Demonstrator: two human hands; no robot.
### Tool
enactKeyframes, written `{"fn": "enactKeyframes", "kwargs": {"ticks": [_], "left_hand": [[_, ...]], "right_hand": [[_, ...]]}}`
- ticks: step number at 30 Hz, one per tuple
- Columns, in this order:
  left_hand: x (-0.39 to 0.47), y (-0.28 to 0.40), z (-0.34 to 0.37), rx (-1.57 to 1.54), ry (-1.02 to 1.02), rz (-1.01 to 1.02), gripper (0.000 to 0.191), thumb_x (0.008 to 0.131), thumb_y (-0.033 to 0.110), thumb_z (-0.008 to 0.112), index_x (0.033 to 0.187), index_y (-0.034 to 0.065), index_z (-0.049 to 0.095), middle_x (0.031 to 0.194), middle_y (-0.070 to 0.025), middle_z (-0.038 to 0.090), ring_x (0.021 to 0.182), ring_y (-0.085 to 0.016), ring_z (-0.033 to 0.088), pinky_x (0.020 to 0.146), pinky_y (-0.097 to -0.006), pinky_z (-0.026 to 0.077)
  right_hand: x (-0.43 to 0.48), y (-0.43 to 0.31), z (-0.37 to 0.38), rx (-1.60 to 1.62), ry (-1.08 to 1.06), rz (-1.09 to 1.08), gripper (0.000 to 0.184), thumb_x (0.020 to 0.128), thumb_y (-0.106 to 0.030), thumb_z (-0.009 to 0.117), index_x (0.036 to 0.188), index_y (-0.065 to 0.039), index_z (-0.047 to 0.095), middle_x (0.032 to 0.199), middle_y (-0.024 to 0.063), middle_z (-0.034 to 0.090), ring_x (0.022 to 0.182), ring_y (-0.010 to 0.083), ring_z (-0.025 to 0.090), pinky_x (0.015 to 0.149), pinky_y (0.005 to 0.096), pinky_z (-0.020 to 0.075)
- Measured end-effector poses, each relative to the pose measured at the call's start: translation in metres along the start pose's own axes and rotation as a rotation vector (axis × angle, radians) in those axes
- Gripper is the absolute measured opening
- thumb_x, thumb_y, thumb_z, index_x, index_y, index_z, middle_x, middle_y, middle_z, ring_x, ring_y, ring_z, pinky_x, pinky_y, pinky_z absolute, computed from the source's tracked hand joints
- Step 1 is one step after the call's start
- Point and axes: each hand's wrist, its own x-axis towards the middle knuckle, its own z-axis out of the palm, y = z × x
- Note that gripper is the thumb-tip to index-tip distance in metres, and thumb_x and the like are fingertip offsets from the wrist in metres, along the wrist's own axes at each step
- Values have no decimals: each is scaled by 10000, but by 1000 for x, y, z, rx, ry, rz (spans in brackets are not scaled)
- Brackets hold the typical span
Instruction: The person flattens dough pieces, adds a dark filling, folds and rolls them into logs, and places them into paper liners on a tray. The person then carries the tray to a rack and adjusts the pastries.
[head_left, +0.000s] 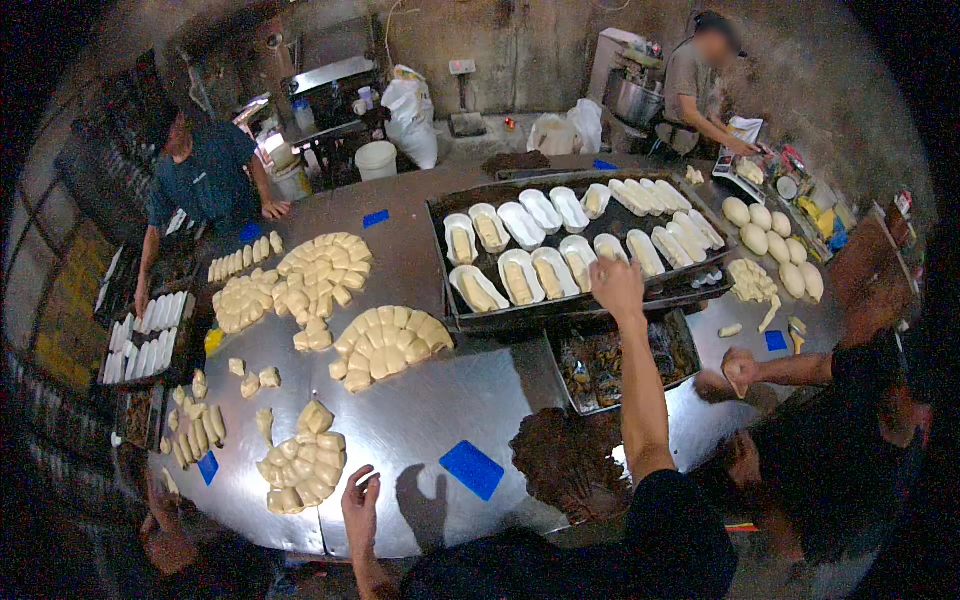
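Note:
My right hand (618, 285) reaches over the front edge of a large black baking tray (517, 321), at a white paper mould with dough in it; whether its fingers hold anything cannot be told. White paper moulds (519, 225) stand in rows on the tray, many with a strip of dough inside. My left hand (361, 501) is raised near the table's front edge, fingers apart and nothing in them. To its left lies a cluster of cut dough pieces (307, 465); to its right, a blue plastic dough scraper (472, 469). A brown crumbly mass (570, 465) lies below my right forearm.
More cut dough (390, 345) covers the steel table's middle and left. A metal pan of dark filling (556, 367) sits under the tray's front edge. Dough balls (756, 240) lie at the right. Several co-workers stand around the table; one co-worker's hand (739, 370) works close by on the right.

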Motion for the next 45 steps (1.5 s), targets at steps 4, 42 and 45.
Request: {"fn": "enactKeyframes", "kwargs": {"ticks": [4,42,45], "left_hand": [[-5,-3,-11,118,99,-48,365,990,226,683,1274,2,637,1010,-78,709,843,-79,556,696,-236,419],[293,-20,-122,1227,-547,-9,449,691,290,806,1012,-6,702,900,-167,729,809,-330,698,702,-465,551],[291,-23,-136,1000,-422,165,535,724,313,822,1139,17,659,963,-164,719,824,-315,692,701,-455,558]], "right_hand": [[-24,-20,-30,372,296,-1,234,978,-173,616,1046,23,724,1000,203,725,982,374,678,888,415,520],[-325,-194,-9,591,-642,-416,181,887,-84,683,1036,2,737,1098,149,717,1034,340,660,928,426,533],[-332,-184,-3,528,-740,-437,232,902,-110,670,1096,6,723,1177,156,698,1112,344,642,982,424,516]]}}
